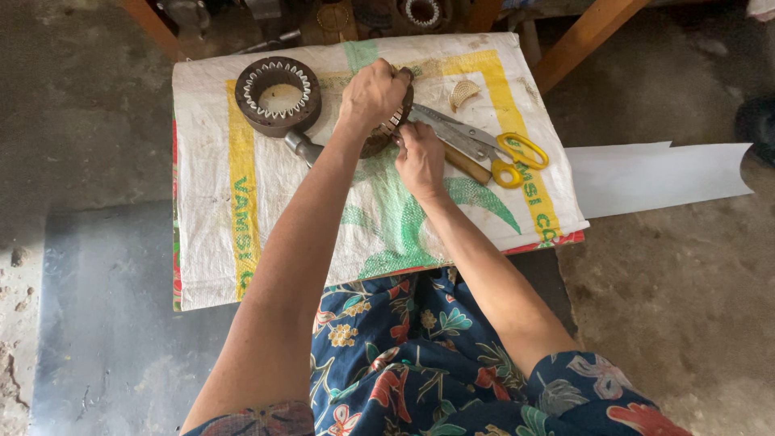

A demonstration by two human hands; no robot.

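My left hand is closed over the top of a round brown slotted metal ring standing tilted on a white woven sack. My right hand presses its fingers against the ring's lower edge; what they pinch is hidden. A second, similar ring with pale liners in its slots lies flat to the left. Scissors with yellow handles lie just right of my hands, over a wooden-handled tool.
The sack covers a small low table. A curled beige scrap lies near the scissors. A long white paper sheet sticks out to the right. Wooden legs and metal parts stand at the far edge, above the concrete floor.
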